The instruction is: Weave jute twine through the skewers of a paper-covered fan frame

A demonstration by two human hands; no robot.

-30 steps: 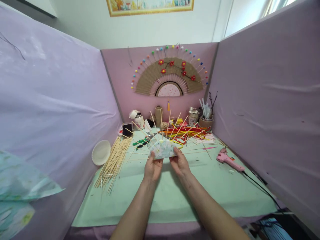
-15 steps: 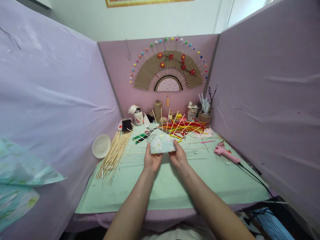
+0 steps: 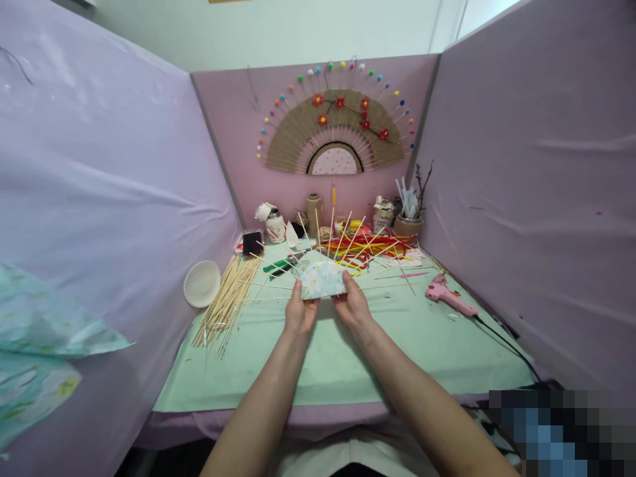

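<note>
With your left hand (image 3: 299, 311) and right hand (image 3: 354, 306), maintain a two-sided grip grasping the floral panel (image 3: 322, 281) by its ends, over the bench (image 3: 332, 377). Sticks (image 3: 265, 285) radiate from the panel. Markings on the rear-right jar (image 3: 383, 222) are too small to read.

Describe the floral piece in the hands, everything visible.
The floral piece is a pale blue-green panel, seemingly paper or cloth, printed with white flowers, roughly half-round with a straight lower edge. Thin, wood-coloured sticks fan out around its curved edge. It is held over the green tabletop, printed face toward the camera, left hand and right hand gripping opposite ends, thumbs in front.
</note>
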